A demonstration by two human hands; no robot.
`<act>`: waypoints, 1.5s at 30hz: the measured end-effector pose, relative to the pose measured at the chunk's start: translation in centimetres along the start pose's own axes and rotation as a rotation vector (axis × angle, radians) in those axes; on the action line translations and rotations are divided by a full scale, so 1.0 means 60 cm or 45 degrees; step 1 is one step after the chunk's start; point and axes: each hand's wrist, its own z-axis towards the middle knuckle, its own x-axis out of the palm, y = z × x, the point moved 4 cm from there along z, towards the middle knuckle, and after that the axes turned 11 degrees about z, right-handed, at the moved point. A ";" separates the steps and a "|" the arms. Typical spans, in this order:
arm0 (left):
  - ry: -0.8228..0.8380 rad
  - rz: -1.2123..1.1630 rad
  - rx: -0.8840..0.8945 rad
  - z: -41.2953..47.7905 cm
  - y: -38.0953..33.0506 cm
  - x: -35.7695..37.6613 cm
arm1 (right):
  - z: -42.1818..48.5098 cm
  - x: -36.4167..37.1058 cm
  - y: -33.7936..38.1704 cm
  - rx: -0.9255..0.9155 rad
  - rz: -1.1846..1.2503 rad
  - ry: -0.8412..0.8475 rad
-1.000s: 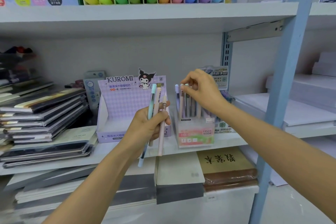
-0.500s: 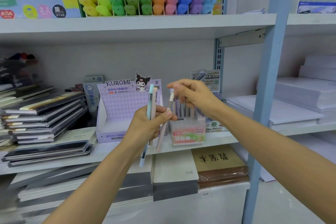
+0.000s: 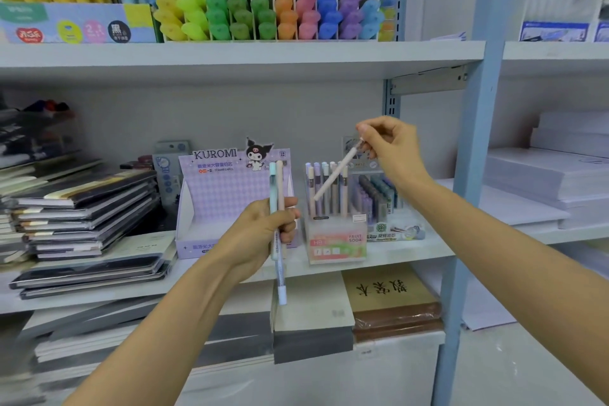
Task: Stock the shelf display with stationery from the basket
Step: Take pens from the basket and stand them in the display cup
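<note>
Now pinched pale pencil (image 3: 333, 176) by its top end between right hand (image 3: 393, 150) thumb and fingertips, tilted near FRUIT SODA box (image 3: 336, 242) on shelf (image 3: 412, 252); gripped teal pen (image 3: 273, 188) and beige pen (image 3: 280, 184) upright in curled left hand (image 3: 260, 234). Found row of upright pencils (image 3: 318, 189) standing in that box. Pulled pale pencil clear of left-hand bundle since half a second ago, up and rightward.

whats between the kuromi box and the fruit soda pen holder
In the head view the gap is narrow and mostly hidden behind the left hand, which grips two pens; nothing else shows there.
</note>
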 end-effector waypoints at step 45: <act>-0.169 0.100 0.107 0.025 0.038 -0.016 | -0.001 0.089 -0.050 -0.231 -0.548 0.485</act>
